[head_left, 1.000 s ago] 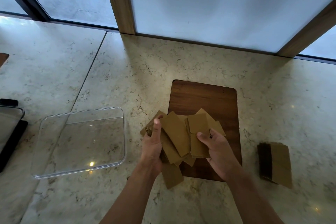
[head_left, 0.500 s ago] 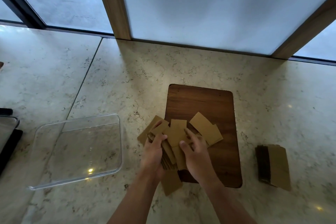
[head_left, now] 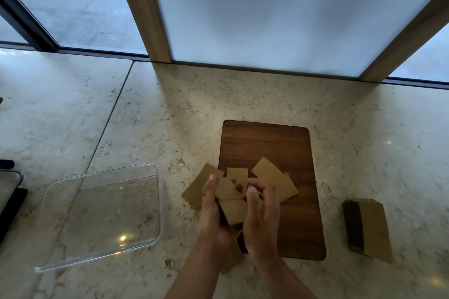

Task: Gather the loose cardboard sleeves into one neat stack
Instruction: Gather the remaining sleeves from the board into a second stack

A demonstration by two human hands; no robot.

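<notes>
Both hands meet over the near left corner of the wooden board (head_left: pixel 269 153), which lies on the marble desk (head_left: pixel 170 116) with its long axis running near to far. The left hand (head_left: pixel 212 211) and the right hand (head_left: pixel 261 216) press from either side on a small bundle of cardboard sleeves (head_left: pixel 232 201), fingers curled around its edges. The bundle is uneven: the top sleeve tilts toward the far left, the one beneath it points nearer. More loose sleeves fan out under the hands, one (head_left: pixel 199 188) slanting over the board's left edge onto the desk, another (head_left: pixel 274 181) lying diagonally on the board with its long axis running far left to near right. A separate stack of sleeves (head_left: pixel 371 228) sits on the desk well to the right, long axis near to far. A clear plastic tray (head_left: pixel 102 213) rests to the left
</notes>
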